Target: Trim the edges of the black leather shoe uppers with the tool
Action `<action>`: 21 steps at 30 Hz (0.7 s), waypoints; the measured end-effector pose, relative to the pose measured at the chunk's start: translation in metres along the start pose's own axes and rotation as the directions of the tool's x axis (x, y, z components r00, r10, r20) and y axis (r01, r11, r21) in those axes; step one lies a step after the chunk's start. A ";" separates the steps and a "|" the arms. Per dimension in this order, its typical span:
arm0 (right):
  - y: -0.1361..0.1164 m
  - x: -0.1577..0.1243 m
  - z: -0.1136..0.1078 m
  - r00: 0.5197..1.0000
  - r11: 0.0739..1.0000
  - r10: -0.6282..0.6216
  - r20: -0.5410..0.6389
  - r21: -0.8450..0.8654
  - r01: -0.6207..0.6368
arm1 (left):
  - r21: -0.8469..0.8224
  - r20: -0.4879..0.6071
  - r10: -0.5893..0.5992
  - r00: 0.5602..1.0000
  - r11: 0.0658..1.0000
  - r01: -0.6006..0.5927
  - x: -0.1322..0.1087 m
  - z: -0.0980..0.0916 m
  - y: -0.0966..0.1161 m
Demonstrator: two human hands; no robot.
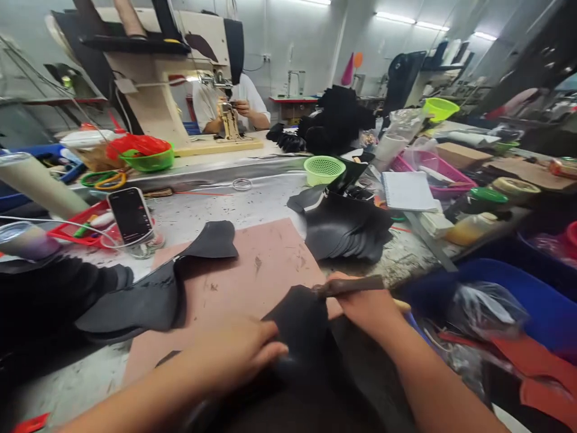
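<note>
A black leather piece (pixel 300 322) lies at the front edge of a pink board (pixel 270 246), its near part running down toward me. My left hand (pixel 238 352), somewhat blurred, has its thumb and fingers closed on the left side of this piece. Closed at the piece's upper right edge, my right hand (pixel 365 310) grips a dark brown bar-shaped tool (pixel 351 285). The tool's left tip meets the leather; its exact kind is not clear. Another black leather piece (pixel 157 288) rests across the board's left side.
Black leather pieces are stacked at the right (pixel 347 228) and left (pixel 58 294). A phone (pixel 130 216) leans upright near a red basket (pixel 81 225). Beyond are a green basket (pixel 323 171), a notebook (pixel 409 191) and a sewing machine (pixel 157 90), with a person behind it. Blue bins (pixel 491 279) stand right.
</note>
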State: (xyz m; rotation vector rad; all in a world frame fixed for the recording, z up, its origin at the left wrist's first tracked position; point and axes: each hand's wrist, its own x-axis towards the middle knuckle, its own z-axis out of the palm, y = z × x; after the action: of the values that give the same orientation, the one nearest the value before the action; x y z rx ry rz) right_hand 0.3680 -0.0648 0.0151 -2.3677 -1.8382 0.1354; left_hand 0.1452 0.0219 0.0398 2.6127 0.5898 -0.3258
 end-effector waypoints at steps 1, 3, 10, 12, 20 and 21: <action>-0.010 0.007 -0.002 0.998 0.998 -0.047 0.039 -0.040 0.049 | 0.010 -0.025 -0.028 0.999 1.000 0.028 0.011 -0.003 0.000; -0.026 0.020 -0.003 0.995 0.993 -0.065 0.075 -0.097 0.073 | 0.021 -0.110 -0.097 0.989 0.995 0.100 0.032 -0.001 0.001; -0.037 0.041 0.002 0.986 0.989 -0.060 0.155 -0.127 0.080 | -0.076 -0.338 -0.253 0.906 0.967 0.242 0.064 0.039 -0.004; -0.034 0.041 0.002 0.986 0.988 -0.061 0.152 -0.129 0.081 | -0.156 -0.381 -0.249 0.890 0.966 0.204 0.063 0.044 -0.005; -0.024 0.042 0.006 0.992 0.984 -0.068 0.102 -0.159 0.084 | -0.222 -0.440 -0.198 0.876 0.969 0.108 0.065 0.047 -0.008; -0.024 0.043 0.005 0.993 0.983 -0.070 0.099 -0.161 0.086 | -0.204 -0.446 -0.179 0.877 0.974 0.096 0.065 0.047 -0.008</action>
State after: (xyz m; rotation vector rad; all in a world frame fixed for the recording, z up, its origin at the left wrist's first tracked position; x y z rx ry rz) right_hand 0.3548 -0.0173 0.0153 -2.4301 -2.0576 0.0893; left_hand 0.1926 0.0297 -0.0251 2.4811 0.9207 0.3123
